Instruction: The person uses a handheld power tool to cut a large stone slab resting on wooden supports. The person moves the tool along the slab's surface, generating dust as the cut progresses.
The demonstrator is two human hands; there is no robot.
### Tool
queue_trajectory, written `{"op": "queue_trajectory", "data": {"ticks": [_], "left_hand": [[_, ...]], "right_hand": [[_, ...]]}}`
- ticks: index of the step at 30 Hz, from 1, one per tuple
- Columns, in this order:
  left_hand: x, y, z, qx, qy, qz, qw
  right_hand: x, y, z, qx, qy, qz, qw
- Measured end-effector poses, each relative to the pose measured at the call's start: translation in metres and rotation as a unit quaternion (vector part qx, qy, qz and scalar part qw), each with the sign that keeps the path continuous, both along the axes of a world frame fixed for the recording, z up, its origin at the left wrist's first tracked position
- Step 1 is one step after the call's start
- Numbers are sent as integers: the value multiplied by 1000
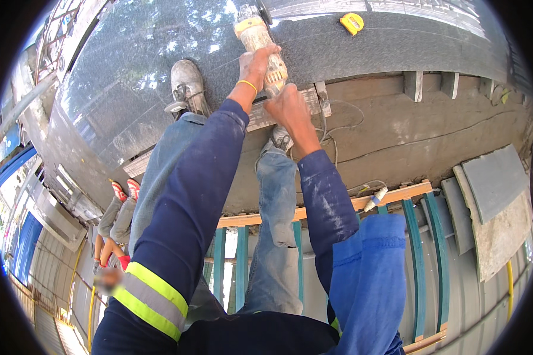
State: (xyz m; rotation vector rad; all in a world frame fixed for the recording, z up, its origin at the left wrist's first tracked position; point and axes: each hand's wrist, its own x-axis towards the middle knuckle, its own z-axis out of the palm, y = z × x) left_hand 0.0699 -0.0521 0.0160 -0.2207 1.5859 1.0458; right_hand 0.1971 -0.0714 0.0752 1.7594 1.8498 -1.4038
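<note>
My left hand [256,70], with a yellow band at the wrist, is closed round the body of a dusty cream and yellow angle grinder [259,36]. My right hand [289,112] grips its rear end, lower down and nearer me. The grinder's head and disc reach toward the top edge, over a dark grey, glossy stone slab [118,59]. A yellow tape measure [352,23] lies on the slab to the right. My left shoe [189,89] rests on the slab's near part; my right shoe [279,137] is lower, beside the wooden board [257,120].
Grey cable [361,118] runs along the concrete ledge [397,142] to a white-blue plug [374,198]. A wooden rail [408,192] tops teal slats [414,260]. Loose grey panels [495,183] lean at right. A co-worker's legs and red shoes [117,207] show at lower left.
</note>
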Motion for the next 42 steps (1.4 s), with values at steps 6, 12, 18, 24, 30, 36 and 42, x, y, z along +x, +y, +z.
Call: {"op": "queue_trajectory", "data": {"ticks": [6,12,18,24,30,36,42], "left_hand": [[-17,9,-15,1,-10,-8,1000],[12,-9,6,-18,-5,7,1000],[11,-6,4,-5,-22,36,999],[-17,12,-24,-8,6,-13,1000],[4,-3,2,-28,-8,3,1000],[13,-8,12,-13,-7,24,1000],[-15,13,-12,-11,-9,4,1000]], "right_hand": [[-14,15,-3,-26,2,-16,1000],[9,-5,11,-36,-25,8,999],[7,-2,6,-21,-27,7,999],[-12,13,-8,-5,16,-3,1000],[3,2,9,-25,-9,-3,1000],[11,-7,11,-24,-17,5,1000],[-10,12,-6,-16,5,-8,1000]]}}
